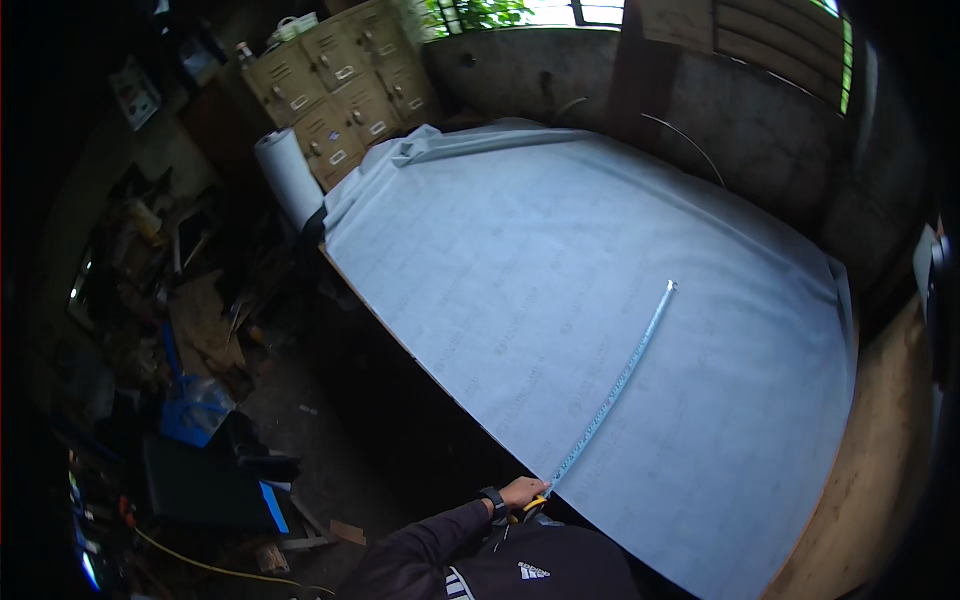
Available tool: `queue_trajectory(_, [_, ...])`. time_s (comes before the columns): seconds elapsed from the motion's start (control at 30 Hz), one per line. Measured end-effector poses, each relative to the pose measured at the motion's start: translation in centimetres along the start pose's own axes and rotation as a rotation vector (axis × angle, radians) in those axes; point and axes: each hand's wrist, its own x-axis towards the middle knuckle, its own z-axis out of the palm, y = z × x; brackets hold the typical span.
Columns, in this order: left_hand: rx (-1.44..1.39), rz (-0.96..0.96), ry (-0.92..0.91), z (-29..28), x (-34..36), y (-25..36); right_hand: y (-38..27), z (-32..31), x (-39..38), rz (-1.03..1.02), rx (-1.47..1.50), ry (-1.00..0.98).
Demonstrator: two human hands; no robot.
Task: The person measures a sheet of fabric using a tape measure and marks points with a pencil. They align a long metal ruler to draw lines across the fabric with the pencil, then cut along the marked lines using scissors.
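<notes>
We have the tape measure [537, 503] at the near edge of the table [371, 308], its yellow and dark case in our left hand [522, 491] and its blade [606, 404] drawn out over the pale grey-blue sheet [470, 260]. The left grip looks closed on the case, pinching it near the mouth where the blade comes out, though the sleeve [425, 555] and the angle hide some of the fingers. Our right hand does not show, so we cannot tell how its grip stands.

The blade slants away from us, up and to the right, and its metal end hook [672, 286] lies on the sheet, well short of the far edge, with nothing seen holding it there. To do this well, we should hold the case low and level with the tabletop, so that the blade lies flat and does not arch or twist. A firm thumb by the mouth should stop it from springing back. We should square the blade to the near edge before trusting a reading, since a slant would read long, though the wide lens makes the angle hard to judge. The folds [415, 147] at the far left end of the sheet could also drag it out of line, so we would smooth them first and read from straight above
</notes>
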Motion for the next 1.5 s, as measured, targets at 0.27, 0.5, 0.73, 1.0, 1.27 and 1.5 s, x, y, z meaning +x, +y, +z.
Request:
queue_trajectory(0.27, [0.178,0.054,-0.110,-3.7,3.1,4.8,-0.4,-2.3,-9.5,0.360,0.013,0.817])
queue_trajectory(0.5, [0.500,0.037,-0.166,-5.2,5.3,9.5,-2.6,-6.8,-6.2,0.530,0.191,1.103])
queue_trajectory(0.73, [0.657,0.317,-0.142,-1.9,7.2,13.7,-0.2,-13.1,3.2,0.317,0.205,1.095])
queue_trajectory(1.0, [1.331,1.109,0.241,2.5,11.0,15.9,1.5,-14.6,6.6,0.199,0.392,1.071])
queue_trajectory(1.27, [0.908,1.109,0.324,0.4,9.0,13.5,-8.1,-6.2,-0.6,0.186,0.301,1.085])
queue_trajectory(1.5, [0.503,1.134,-0.051,-9.2,-2.9,7.3,-33.1,7.9,-5.6,-0.347,-0.218,0.724])
